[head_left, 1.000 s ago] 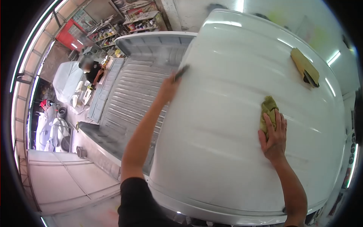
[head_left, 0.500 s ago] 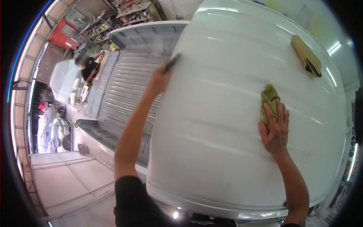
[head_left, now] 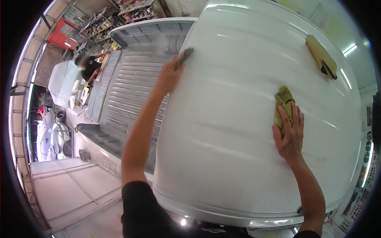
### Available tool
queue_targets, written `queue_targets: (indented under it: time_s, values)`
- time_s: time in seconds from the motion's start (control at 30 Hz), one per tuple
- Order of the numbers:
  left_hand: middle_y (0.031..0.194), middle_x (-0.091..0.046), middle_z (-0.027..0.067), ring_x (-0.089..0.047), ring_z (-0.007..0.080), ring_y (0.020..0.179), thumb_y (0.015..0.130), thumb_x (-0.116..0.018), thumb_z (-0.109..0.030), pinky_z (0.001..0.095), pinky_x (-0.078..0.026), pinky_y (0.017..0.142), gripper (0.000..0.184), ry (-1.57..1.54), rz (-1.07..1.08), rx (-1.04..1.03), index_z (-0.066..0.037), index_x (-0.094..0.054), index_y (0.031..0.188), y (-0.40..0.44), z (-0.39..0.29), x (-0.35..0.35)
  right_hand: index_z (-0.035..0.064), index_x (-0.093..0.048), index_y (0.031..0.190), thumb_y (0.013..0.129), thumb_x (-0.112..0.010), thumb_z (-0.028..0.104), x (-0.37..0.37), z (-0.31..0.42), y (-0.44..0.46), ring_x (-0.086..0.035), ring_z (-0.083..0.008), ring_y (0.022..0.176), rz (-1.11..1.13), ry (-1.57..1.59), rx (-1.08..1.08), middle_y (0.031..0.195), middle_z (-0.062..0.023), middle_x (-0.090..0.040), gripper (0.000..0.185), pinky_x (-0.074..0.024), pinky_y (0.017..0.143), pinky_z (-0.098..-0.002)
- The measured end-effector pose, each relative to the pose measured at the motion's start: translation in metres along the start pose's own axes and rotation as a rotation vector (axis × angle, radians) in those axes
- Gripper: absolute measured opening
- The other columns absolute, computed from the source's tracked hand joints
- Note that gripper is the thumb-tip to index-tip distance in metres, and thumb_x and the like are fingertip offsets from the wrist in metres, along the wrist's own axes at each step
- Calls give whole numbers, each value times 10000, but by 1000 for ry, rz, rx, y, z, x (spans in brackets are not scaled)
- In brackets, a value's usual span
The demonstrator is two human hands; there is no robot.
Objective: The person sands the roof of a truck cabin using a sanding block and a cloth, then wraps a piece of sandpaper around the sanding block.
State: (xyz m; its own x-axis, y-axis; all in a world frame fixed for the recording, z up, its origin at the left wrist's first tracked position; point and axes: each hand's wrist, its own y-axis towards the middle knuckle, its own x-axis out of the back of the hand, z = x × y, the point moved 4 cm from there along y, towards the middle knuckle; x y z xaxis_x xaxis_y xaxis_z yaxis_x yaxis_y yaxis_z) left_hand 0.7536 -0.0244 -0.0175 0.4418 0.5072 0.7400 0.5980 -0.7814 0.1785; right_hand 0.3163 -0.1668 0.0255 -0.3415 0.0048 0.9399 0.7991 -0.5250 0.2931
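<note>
A white vehicle roof [head_left: 238, 119] fills the middle and right of the view. At its left edge, my left hand [head_left: 170, 74] is closed around a small dark pad [head_left: 186, 54], which touches the roof surface. My right hand [head_left: 291, 130] rests on the roof with its fingers spread over a crumpled green cloth [head_left: 284, 98], pressing on its lower part. Farther up on the right, a folded brown paper piece [head_left: 319, 55] lies on the roof, with something dark at its lower end.
Left of the roof is a ribbed grey truck bed [head_left: 135, 83] with its tailgate [head_left: 104, 85] lowered. Beyond it, another person [head_left: 89, 67] in dark clothes works near a covered vehicle [head_left: 61, 83]. Shelves of cans [head_left: 137, 12] stand at the back. A white panel [head_left: 75, 182] is at lower left.
The view has shifted a little. My left hand has moved the dark pad slightly along the roof's left edge. My right hand stays on the green cloth. The other person's arms have moved.
</note>
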Motion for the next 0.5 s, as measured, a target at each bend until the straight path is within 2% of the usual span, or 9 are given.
queue_targets:
  time_s: [0.03,0.1,0.17,0.2,0.3,0.4,0.5]
  values:
    - [1184,-693,297,-685,403,1126,1025,-535,-302,437,-498,954,506,-43,-45,-30,-110,-526,1493,31,-9,-6,111,-537,1468,884,-717,191,-1,0,-1,-379,-506,1414,-1,5,-1,1570,-252,-382,616,-306,1197,-599]
    - [1214,-680,301,-662,440,1142,1028,-523,-293,446,-497,967,505,102,-6,56,-94,-521,1492,101,-19,-19,110,-535,1469,884,-716,195,2,0,3,-379,-509,1410,-21,-1,8,1568,-254,-383,618,-307,1194,-606]
    - [1328,-623,279,-619,457,1192,1026,-521,-260,487,-487,1002,477,96,26,116,-63,-539,1460,123,-30,-22,113,-534,1470,883,-715,203,2,1,-1,-379,-513,1405,-19,5,21,1567,-255,-383,620,-308,1189,-616]
    - [1384,-594,269,-598,465,1216,1025,-520,-243,507,-483,1020,463,106,55,153,-48,-549,1444,121,-32,-23,113,-534,1469,885,-714,207,4,2,-4,-381,-513,1402,-16,6,28,1566,-255,-382,618,-308,1187,-619]
    - [1377,-591,280,-605,465,1197,1027,-505,-217,521,-487,999,431,50,-60,-55,-39,-566,1415,41,-26,-12,113,-536,1466,890,-712,215,4,0,-2,-385,-514,1394,-24,20,23,1565,-253,-380,611,-306,1184,-626]
    - [1166,-694,287,-639,485,1126,1042,-503,-277,514,-502,942,421,131,-222,-318,-43,-597,1379,-14,-8,-7,116,-535,1466,892,-711,217,0,-1,1,-386,-510,1393,-23,15,-3,1562,-248,-381,608,-302,1184,-627]
    - [1202,-683,281,-628,486,1133,1042,-499,-256,524,-497,965,429,174,-88,-86,-35,-584,1400,49,-39,-15,122,-533,1469,893,-711,218,1,-2,1,-385,-508,1394,-10,10,10,1561,-244,-382,610,-299,1187,-625]
